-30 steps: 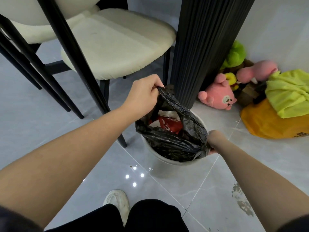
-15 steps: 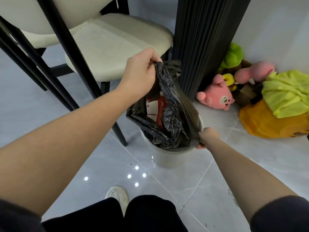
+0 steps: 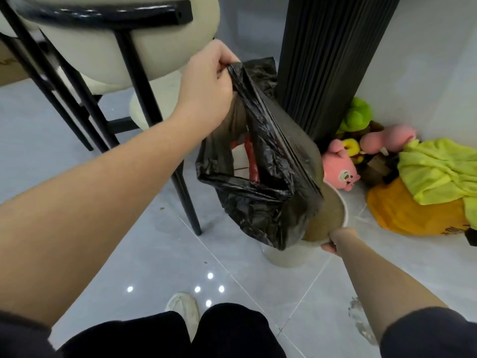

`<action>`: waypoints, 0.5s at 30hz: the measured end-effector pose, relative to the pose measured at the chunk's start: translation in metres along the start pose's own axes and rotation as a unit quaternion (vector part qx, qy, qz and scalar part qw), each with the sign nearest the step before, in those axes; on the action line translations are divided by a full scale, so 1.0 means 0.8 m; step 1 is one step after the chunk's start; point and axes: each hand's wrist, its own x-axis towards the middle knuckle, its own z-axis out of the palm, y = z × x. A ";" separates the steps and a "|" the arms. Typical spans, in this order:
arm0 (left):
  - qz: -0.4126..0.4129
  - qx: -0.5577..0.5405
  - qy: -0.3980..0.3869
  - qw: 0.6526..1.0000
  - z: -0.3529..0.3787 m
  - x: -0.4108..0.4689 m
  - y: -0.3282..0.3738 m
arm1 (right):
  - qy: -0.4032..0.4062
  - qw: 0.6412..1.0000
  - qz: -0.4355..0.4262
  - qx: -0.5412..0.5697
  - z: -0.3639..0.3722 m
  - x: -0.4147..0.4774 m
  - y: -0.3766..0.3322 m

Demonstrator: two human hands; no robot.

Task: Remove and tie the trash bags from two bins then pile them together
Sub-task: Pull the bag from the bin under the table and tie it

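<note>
A black trash bag (image 3: 260, 192) hangs from my left hand (image 3: 206, 86), which grips its top edge. The bag is lifted mostly out of a small white bin (image 3: 291, 254); only its lower end still overlaps the bin's mouth. Red packaging shows inside the bag's open mouth. My right hand (image 3: 338, 241) holds the bin's near rim, and the bin tilts toward me, showing its brownish inside. Only one bin is in view.
A cream chair with black legs (image 3: 144, 104) stands at the left, close to the bag. A black ribbed column (image 3: 327, 60) rises behind the bin. Plush toys (image 3: 340, 171) and yellow cloth on an orange bag (image 3: 426, 197) lie in the right corner. My shoe (image 3: 184, 310) is below.
My left hand has risen with the bag, drawing it up out of the bin. My right hand has shifted from the bag's edge to the bin's rim, and the bin now tilts.
</note>
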 end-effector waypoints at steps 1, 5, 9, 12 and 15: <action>0.007 0.007 0.003 1.000 -0.005 0.002 0.005 | 0.002 0.999 0.019 0.040 -0.004 0.006 0.003; 0.001 0.042 -0.008 0.999 -0.010 -0.003 0.008 | -0.023 0.972 0.067 0.226 -0.008 0.012 0.007; -0.034 0.068 -0.042 0.996 -0.003 -0.027 -0.017 | -0.038 0.957 0.079 0.278 -0.010 0.010 0.001; -0.073 0.094 -0.057 0.991 0.008 -0.049 -0.041 | -0.036 0.965 0.053 0.254 -0.010 0.008 -0.004; -0.089 0.113 -0.077 0.987 0.019 -0.072 -0.069 | -0.030 0.982 0.015 0.189 -0.006 0.000 -0.001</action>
